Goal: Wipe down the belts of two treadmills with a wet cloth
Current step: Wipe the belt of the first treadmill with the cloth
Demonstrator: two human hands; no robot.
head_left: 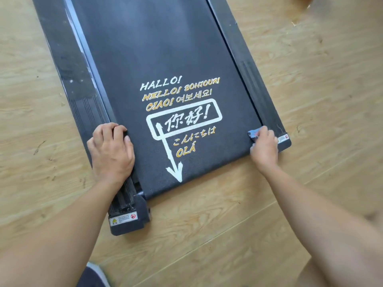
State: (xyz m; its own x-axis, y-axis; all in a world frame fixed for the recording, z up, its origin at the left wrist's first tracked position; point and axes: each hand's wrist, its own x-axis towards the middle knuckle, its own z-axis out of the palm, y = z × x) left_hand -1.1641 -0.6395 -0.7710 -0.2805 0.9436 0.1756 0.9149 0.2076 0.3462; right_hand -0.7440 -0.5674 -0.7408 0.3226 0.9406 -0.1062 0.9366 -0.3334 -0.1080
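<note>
The treadmill [68,59] lies flat on the wooden floor [321,83], its long axis running from the near end by the person up and slightly leftward, away from the camera. The black belt [155,48] fills its middle between two side rails. The left hand [112,150] lies palm down on the near left rail, fingers curled over the belt's left edge. The right hand [264,148], arm stretched forward, is closed on a blue cloth [253,134] pressed to the belt's near right corner. The belt's print reads "HALLO! HELLO! BONJOUR! CIAO!" and "OLÁ", with a white arrow [172,154] pointing toward the near end. Small warning stickers [123,218] sit on the end caps, too small to read.
</note>
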